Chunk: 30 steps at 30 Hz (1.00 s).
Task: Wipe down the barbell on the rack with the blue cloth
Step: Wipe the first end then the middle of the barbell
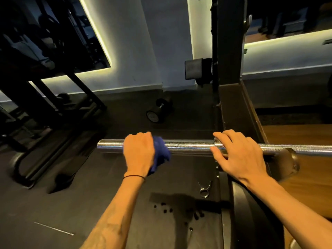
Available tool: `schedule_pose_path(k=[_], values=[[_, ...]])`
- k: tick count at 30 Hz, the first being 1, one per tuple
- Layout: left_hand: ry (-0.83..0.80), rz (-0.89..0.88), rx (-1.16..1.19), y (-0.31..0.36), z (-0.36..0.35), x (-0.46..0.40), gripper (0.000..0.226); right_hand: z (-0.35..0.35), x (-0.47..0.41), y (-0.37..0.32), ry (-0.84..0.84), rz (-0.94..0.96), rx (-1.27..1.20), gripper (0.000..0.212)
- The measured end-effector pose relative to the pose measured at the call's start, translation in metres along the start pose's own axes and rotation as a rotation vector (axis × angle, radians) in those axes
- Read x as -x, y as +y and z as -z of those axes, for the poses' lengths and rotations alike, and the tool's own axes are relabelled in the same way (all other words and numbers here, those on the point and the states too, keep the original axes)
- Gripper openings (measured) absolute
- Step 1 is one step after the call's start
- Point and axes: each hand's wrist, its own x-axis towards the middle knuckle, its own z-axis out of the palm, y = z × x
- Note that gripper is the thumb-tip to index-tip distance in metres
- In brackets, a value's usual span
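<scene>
Clearly the barbell (190, 145) is lying level across the rack (231, 105), its polished sleeve sticking out on the far side of the upright from the knurled shaft, and both hands are working on it at this 1 moment. Beside the upright, the right hand (240, 155) is resting over the bar at the collar, fingers spread and only loosely bent, steadying rather than clamping. Further out from the upright, the left hand (139, 153) is gripping the blue cloth (160, 153) bunched round the sleeve, with a tail of fabric hanging below the bar. By the look of it the bar is heavy, stiff steel that will not flex or lift under a wipe, though the sleeve may spin on the shaft and its chrome is slick, so the cloth needs a firm wrap to drag along it. Being soft and light, the cloth is conforming to the round surface. On the floor below the upright, a spring clip (204, 188) is lying loose
</scene>
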Motion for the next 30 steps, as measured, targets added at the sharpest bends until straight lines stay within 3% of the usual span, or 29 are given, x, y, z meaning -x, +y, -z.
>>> schedule_pose_path(k=[4, 7, 9, 13, 16, 19, 23, 26, 30], values=[[0.167, -0.093, 0.360, 0.078, 0.025, 0.011, 0.024, 0.000, 0.002, 0.000, -0.001, 0.016, -0.027, 0.054], [0.185, -0.146, 0.554, 0.079, 0.014, 0.015, 0.030, 0.002, 0.004, 0.001, 0.011, 0.067, -0.082, 0.058], [0.151, -0.192, 0.517, 0.053, 0.004, 0.016, 0.035, 0.002, 0.005, 0.002, -0.007, 0.133, -0.109, 0.060], [0.176, -0.059, 0.401, -0.030, -0.023, 0.015, 0.036, 0.003, 0.005, 0.002, -0.035, 0.145, -0.111, 0.062], [0.027, -0.017, 0.120, -0.099, -0.038, 0.007, 0.020, 0.005, 0.003, 0.001, -0.044, 0.132, -0.119, 0.061], [-0.161, 0.133, -0.053, -0.115, -0.036, -0.006, 0.008, 0.003, 0.002, 0.001, -0.053, 0.131, -0.093, 0.061], [-0.182, 0.157, -0.101, -0.066, -0.018, -0.003, 0.007, 0.001, 0.003, 0.003, -0.059, 0.122, -0.084, 0.061], [-0.125, 0.042, -0.107, -0.014, 0.008, 0.000, 0.015, 0.003, 0.002, 0.001, -0.051, 0.118, -0.099, 0.059], [-0.042, -0.145, 0.087, 0.093, 0.047, 0.007, 0.025, 0.003, 0.004, 0.000, -0.080, 0.100, -0.113, 0.061]])
